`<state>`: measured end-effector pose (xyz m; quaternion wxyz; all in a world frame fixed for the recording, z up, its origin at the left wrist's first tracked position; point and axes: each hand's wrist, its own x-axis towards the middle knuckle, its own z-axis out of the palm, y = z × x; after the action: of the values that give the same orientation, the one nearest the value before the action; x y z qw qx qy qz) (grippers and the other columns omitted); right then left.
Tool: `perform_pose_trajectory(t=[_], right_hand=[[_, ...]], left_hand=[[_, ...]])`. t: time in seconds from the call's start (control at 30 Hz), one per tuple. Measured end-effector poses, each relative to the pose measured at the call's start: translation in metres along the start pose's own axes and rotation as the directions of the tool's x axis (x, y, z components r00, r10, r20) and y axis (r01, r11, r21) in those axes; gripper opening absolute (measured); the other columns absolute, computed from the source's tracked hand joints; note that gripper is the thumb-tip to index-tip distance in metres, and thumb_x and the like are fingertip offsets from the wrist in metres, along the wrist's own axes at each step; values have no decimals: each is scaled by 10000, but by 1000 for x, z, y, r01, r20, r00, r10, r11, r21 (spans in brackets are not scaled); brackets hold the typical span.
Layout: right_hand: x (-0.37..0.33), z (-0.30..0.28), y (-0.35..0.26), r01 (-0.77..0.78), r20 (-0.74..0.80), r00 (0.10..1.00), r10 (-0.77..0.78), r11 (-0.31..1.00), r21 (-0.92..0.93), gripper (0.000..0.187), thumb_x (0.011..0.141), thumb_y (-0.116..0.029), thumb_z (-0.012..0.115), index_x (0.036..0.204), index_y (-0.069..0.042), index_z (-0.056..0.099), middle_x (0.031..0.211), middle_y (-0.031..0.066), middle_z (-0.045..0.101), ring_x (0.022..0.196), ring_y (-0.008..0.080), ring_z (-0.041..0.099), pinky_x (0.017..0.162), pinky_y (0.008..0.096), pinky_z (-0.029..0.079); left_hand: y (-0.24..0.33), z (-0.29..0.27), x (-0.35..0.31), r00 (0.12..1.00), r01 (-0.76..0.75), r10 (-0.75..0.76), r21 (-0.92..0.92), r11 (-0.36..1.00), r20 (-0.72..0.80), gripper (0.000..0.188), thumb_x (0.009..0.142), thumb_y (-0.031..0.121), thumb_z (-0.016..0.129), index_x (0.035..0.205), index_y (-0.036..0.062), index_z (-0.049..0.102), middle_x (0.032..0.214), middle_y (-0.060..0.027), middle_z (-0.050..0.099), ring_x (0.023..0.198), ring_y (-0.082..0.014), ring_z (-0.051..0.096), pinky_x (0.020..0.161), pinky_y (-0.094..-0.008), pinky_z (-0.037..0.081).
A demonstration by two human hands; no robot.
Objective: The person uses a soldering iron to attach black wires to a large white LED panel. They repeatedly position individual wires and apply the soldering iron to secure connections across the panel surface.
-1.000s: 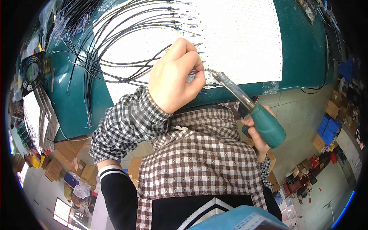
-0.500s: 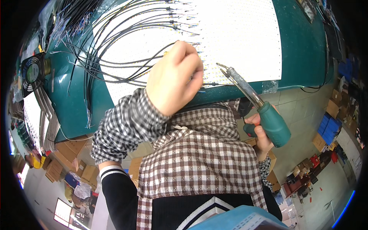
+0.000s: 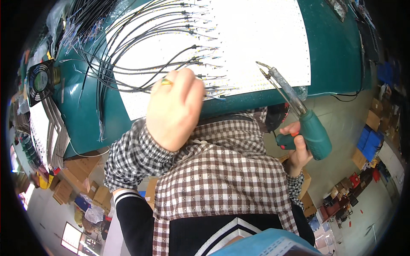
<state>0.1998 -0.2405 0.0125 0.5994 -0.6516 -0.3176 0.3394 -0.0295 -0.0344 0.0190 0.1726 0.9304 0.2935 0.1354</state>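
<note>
My left hand [image 3: 176,109], a ring on one finger, hovers over the near edge of a white sheet [image 3: 265,42] dotted with small yellow marks. Its fingers are curled; their tips are hidden, so what they pinch does not show. Black cables [image 3: 128,68] fan across the sheet's left part, their thin coloured wire ends lined up in a row down its middle. My right hand [image 3: 299,155] grips a soldering gun [image 3: 317,134] by its green trigger handle. Its metal tip points up and left over the sheet, apart from the wires.
The sheet lies on a green tabletop [image 3: 333,55]. At the left stand a small black fan [image 3: 40,83], stacked white boards [image 3: 49,132] and a bundle of dark cables [image 3: 87,21]. Cardboard boxes [image 3: 79,166] and blue bins [image 3: 369,138] sit beyond the table.
My left hand has moved left and toward me, uncovering several cable ends. The soldering gun has shifted right, its tip farther from the wire ends.
</note>
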Motion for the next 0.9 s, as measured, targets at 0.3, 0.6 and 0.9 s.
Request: perform_pose_trajectory(t=[0.3,0.6,0.9], right_hand=[[2,-2,5,12,53,998,-12,1000,7,358,907,-220,657,1026,110,582,903,178,604,797,277,643,721,420,597],[1,0,0,0,67,998,2,1000,-24,361,906,-222,659,1026,110,583,908,171,604,800,280,641,706,414,605],[-12,-5,-1,-136,-12,991,136,991,-11,662,839,-328,799,1250,114,527,1028,177,650,910,272,696,749,378,631]], left_hand=[[-5,17,18,999,-47,51,-189,981,18,191,758,15,726,907,46,610,891,-92,549,853,-298,569,728,-394,468],[8,5,6,991,135,-122,-286,949,61,149,822,-15,686,925,27,587,900,-105,587,748,-294,616,649,-378,495],[3,18,11,983,176,-183,-411,894,25,100,822,-10,664,881,26,591,857,-89,559,718,-234,628,629,-322,517]])
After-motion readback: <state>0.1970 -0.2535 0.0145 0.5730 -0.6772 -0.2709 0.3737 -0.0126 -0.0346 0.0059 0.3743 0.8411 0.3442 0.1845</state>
